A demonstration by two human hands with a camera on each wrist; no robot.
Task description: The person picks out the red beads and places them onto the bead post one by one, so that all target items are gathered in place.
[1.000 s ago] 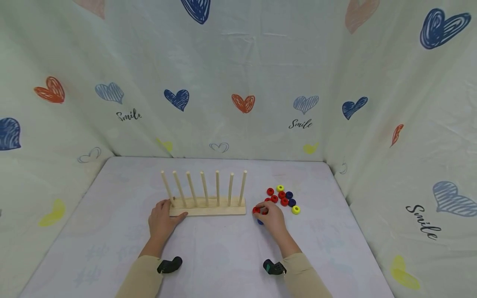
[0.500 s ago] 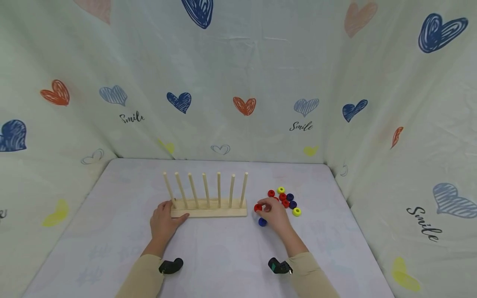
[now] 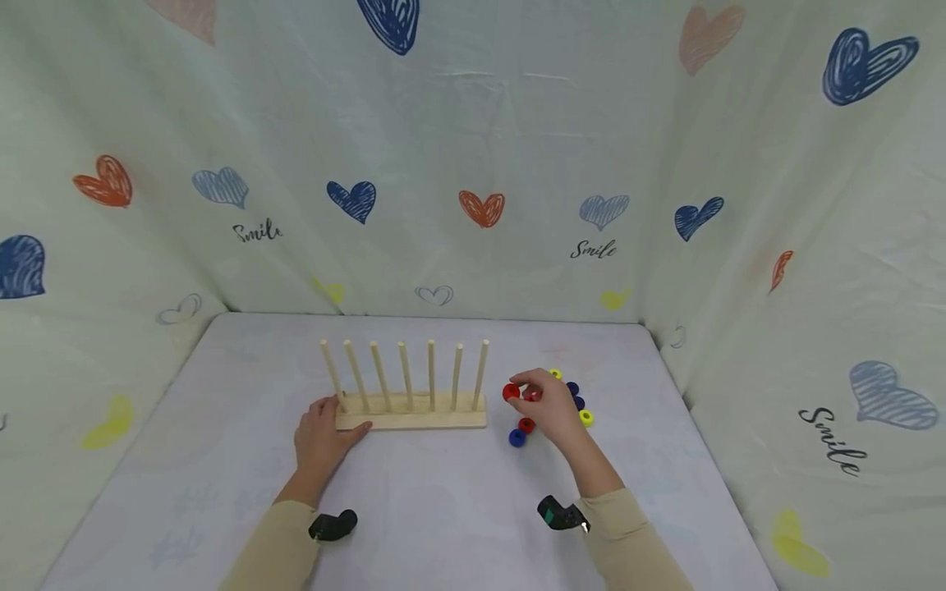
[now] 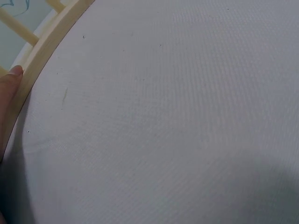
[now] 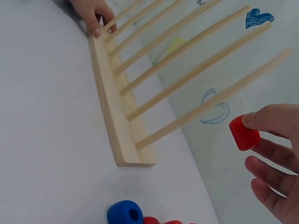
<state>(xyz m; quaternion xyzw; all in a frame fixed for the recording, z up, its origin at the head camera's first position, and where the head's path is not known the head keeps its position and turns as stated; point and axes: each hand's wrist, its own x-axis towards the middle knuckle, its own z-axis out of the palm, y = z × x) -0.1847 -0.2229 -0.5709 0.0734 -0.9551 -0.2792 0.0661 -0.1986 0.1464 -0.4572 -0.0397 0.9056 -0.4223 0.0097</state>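
Observation:
A wooden peg stand (image 3: pixel 424 421) with a row of several bare upright pegs stands on the table. My left hand (image 3: pixel 321 443) grips its left end, thumb at the front edge; the left wrist view catches only the thumb (image 4: pixel 10 86) against the wood. To the right of the stand, my right hand (image 3: pixel 553 414) pinches a red bead (image 3: pixel 511 392) above the table. In the right wrist view this bead (image 5: pixel 245 133) sits between thumb and forefinger, apart from the nearest peg (image 5: pixel 210 101), with the other fingers loosely bent.
A blue bead (image 3: pixel 517 437) and a red bead (image 3: pixel 526 425) lie below my right hand. Several yellow (image 3: pixel 586 418), navy (image 3: pixel 572 388) and red beads lie behind it, partly hidden. A heart-printed curtain (image 3: pixel 517 271) stands along the table's back and sides.
My right hand has lifted the red bead off the table and moved it up and slightly away, uncovering the blue and red beads below. The left hand stays on the stand.

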